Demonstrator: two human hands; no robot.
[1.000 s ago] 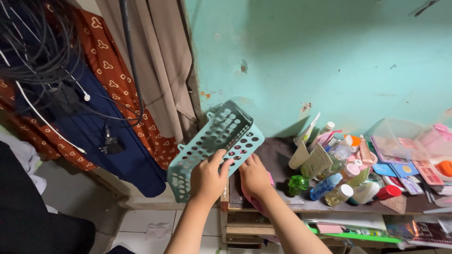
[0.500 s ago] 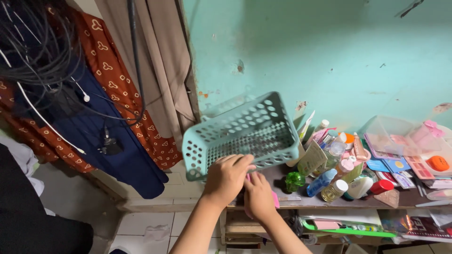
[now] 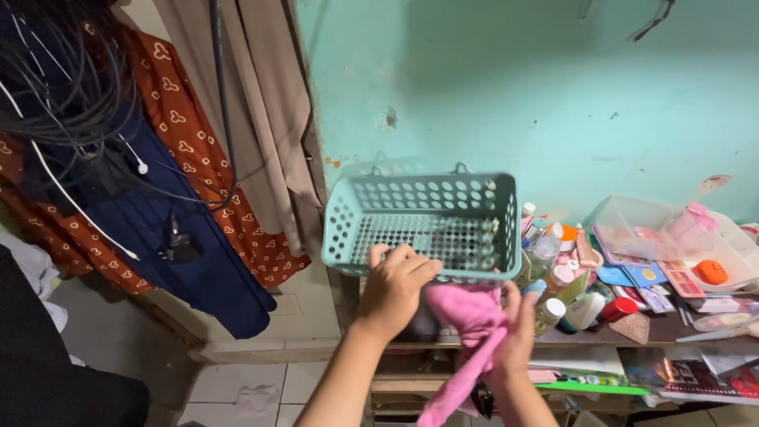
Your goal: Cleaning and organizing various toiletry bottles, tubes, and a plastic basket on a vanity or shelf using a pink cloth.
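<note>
I see the turquoise wall (image 3: 514,87) behind a cluttered wooden shelf (image 3: 632,336). At far left hang a patterned red cloth (image 3: 198,134) and black cables (image 3: 71,87). My left hand (image 3: 393,289) holds the perforated teal basket (image 3: 423,225) level above the shelf's left end, opening toward me, fingers curled over its near rim. My right hand (image 3: 514,332), just below the basket, grips a pink cloth (image 3: 466,332) with fingers closed around it; the cloth hangs downward. Bottles (image 3: 553,269) stand just right of the basket.

Blue packets (image 3: 644,277) — cluttered shelf (image 3: 632,336)
</note>
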